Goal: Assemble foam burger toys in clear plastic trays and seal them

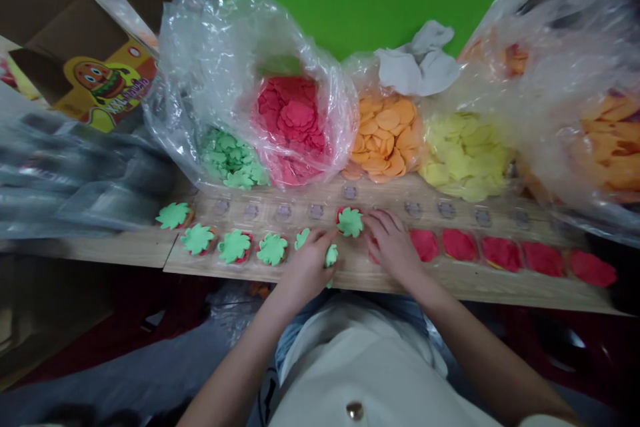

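My left hand [313, 260] is closed around several green wavy-edged foam pieces [331, 255], whose edges stick out beside the fingers. To its right, my right hand [393, 240] reaches forward, fingers bent and thumb apart from the index finger. Its fingertips are at the right edge of a green piece [350, 221] lying on red in a clear tray cup. A row of cups topped with green pieces [234, 247] runs to the left. On the right, a row of cups shows red pieces [459, 245] on top. The cup beneath my left hand is partly hidden.
Behind the trays stand clear plastic bags of green pieces [233, 159], red pieces [295, 120], orange discs [384, 137] and yellow pieces [466, 150]. Empty clear cups [283, 211] line the back row. Stacked clear plastic packaging [85, 177] and a printed carton [107, 83] are at left.
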### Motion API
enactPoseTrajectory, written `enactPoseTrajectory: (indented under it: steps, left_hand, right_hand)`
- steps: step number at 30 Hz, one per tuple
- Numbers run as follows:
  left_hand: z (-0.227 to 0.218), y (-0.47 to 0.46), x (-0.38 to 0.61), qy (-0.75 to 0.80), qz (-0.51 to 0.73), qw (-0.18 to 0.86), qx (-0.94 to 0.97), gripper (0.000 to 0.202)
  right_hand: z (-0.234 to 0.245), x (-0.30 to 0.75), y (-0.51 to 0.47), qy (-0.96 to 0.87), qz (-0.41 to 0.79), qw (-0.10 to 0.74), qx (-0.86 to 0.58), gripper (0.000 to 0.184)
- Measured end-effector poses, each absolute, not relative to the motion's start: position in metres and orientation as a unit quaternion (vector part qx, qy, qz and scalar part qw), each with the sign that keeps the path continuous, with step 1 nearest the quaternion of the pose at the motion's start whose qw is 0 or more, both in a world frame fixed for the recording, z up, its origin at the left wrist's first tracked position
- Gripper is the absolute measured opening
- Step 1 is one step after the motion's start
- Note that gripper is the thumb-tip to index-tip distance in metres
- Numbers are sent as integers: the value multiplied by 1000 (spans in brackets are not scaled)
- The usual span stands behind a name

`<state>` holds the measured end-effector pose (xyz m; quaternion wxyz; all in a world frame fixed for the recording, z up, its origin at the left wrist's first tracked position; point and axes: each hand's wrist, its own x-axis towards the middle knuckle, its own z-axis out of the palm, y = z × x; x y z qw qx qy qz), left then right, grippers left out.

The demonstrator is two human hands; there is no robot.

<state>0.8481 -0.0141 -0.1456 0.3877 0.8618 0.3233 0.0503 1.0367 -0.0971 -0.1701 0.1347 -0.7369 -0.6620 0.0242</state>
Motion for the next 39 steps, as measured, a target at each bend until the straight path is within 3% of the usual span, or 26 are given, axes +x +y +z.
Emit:
enactPoseTrajectory:
  steps: [4,9,24,28,31,33,36,39]
  left_hand:
    - [-139,-31,865,277,-44,292,914,77]
    - [-139,-33,879,306,-120,192,925,67]
    - [-147,-21,864,287,-69,201,934,63]
    - [-141,-5,858,286,-13,309,907,60]
    - [-132,5,854,332,121,501,790,46]
    - [-130,6,861,366,179,667,624,39]
    - [-133,-1,879,365,163,838,371,43]
    - [-139,-6,891,341,113,895,264,37]
  right_hand:
    - [-170,1035,-105,-634,24,86,-768,47]
    - [-176,1028,-99,-635,23,26,-772,48]
    - [-173,1008,-109,-649,24,26,-760,51]
    - [-172,1008,-105,-635,52,82,-766,45]
    - [-159,1011,-106,-567,145,251,-771,39]
    - [-150,1008,-107,-456,290,386,-748,35]
    - [-141,997,-108,-291,476,500,-662,37]
    - [-140,994,-111,-180,474,560,-656,31]
